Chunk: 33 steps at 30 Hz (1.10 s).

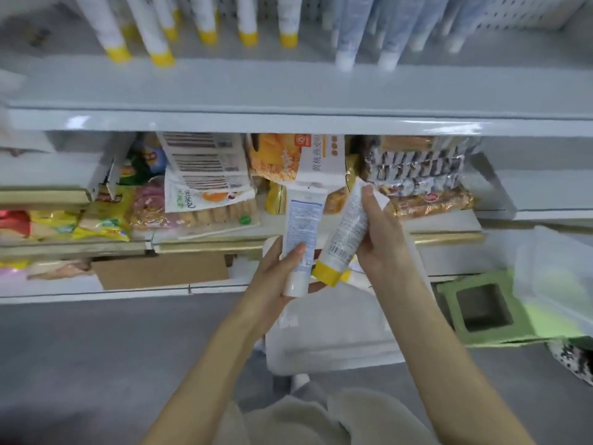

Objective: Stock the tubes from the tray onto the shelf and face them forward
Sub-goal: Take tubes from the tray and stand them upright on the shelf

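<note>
shelf (288,91) up top, shelved tubes (205,20) standing cap-down. white tray (337,348) under both hands. left hand (276,277) grips white-capped tube (303,232), axis near vertical, cap down. right hand (382,239) grips yellow-capped tube (346,232), tilted, cap down-left.

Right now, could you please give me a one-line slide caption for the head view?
Left hand holds a white-capped tube, right hand a yellow-capped tube, below the shelf of stocked tubes.
</note>
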Each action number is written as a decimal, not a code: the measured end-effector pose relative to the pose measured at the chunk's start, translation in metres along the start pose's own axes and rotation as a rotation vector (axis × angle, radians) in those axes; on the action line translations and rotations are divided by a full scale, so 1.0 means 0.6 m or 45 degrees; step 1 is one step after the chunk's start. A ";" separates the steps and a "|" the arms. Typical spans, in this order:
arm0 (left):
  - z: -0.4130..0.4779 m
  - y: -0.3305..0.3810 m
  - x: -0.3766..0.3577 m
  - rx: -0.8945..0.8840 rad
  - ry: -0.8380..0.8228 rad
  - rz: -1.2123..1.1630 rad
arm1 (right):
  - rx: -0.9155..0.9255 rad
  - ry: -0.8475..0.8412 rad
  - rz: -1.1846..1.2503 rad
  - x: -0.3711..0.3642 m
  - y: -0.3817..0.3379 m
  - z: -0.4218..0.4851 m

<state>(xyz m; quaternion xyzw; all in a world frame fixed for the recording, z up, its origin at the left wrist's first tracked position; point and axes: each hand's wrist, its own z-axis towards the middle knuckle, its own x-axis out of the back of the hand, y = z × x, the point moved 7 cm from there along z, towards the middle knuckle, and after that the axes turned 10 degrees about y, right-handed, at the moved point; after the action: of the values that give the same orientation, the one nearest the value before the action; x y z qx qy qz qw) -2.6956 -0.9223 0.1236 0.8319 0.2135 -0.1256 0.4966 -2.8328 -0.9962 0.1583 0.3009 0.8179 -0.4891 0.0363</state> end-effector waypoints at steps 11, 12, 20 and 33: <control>-0.065 0.033 0.137 -0.094 0.233 0.031 | -0.054 -0.293 -0.120 -0.084 0.110 -0.090; -0.064 0.050 0.146 -0.117 0.215 0.039 | 0.007 -0.347 -0.197 -0.096 0.115 -0.101; -0.049 0.207 0.277 -0.286 0.189 0.226 | 0.206 -0.562 -0.618 -0.235 0.189 -0.159; 0.013 0.408 0.385 -0.511 0.264 0.460 | 0.291 -0.572 -0.452 -0.423 0.137 -0.141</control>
<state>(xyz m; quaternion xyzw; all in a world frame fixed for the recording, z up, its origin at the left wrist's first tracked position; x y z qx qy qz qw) -2.3756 -0.9776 0.2118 0.7499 0.1319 0.0953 0.6413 -2.5623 -1.0146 0.2278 0.0399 0.7688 -0.6310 0.0962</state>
